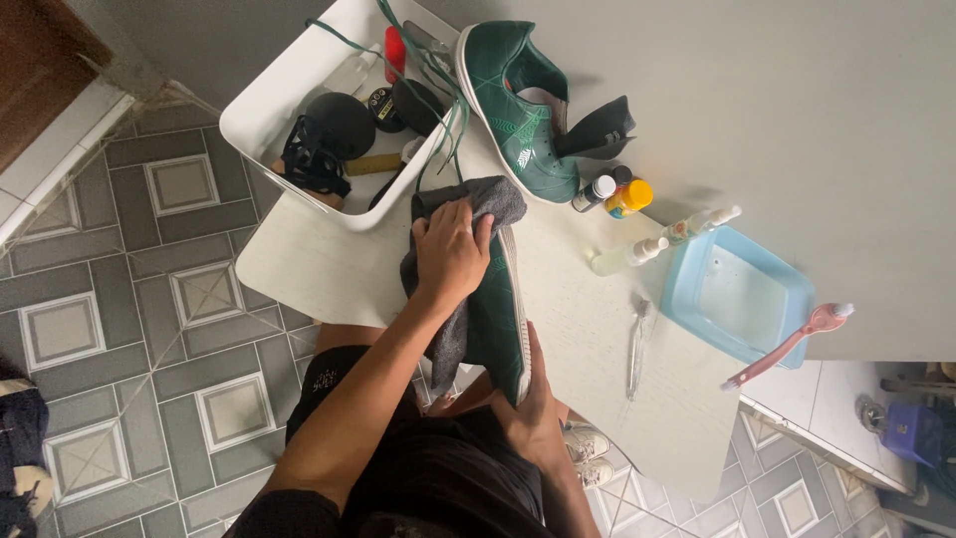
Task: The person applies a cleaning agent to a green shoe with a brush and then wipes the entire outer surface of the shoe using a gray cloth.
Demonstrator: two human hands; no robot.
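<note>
At the far left lies a grey floor of square-patterned tiles (149,329), and above it a white rectangular plastic basket (261,110) sits at the corner of the pale white table (319,269), holding a round black brush-like object (337,125), small dark tins and a red-capped bottle (395,52), with green laces (438,130) trailing over its rim. Just right of the basket, the person's left hand (450,254) presses flat, fingers curled, onto a dark grey cloth (468,204), clutching the cloth against the side of a dark green low-top sneaker with a white sole (503,319); that shoe stands on its edge at the near rim of the table, toe pointing away from the person. The right hand (533,408) grips the shoe from below at its heel end, fingers wrapped round the sole. Further back on the table, a second dark green sneaker (518,110) leans against the grey wall (797,90), with a black insole-like piece (597,130) beside it. To its right stand a small dark bottle with a white cap (595,191) and a yellow-capped bottle (629,197), then two clear spray bottles (662,239) lying tilted. A clear-handled toothbrush (637,349) lies flat near the table edge. At the right sits a pale blue rectangular plastic tray (687,299), with a pink toothbrush (787,344) resting across its lower corner.
</note>
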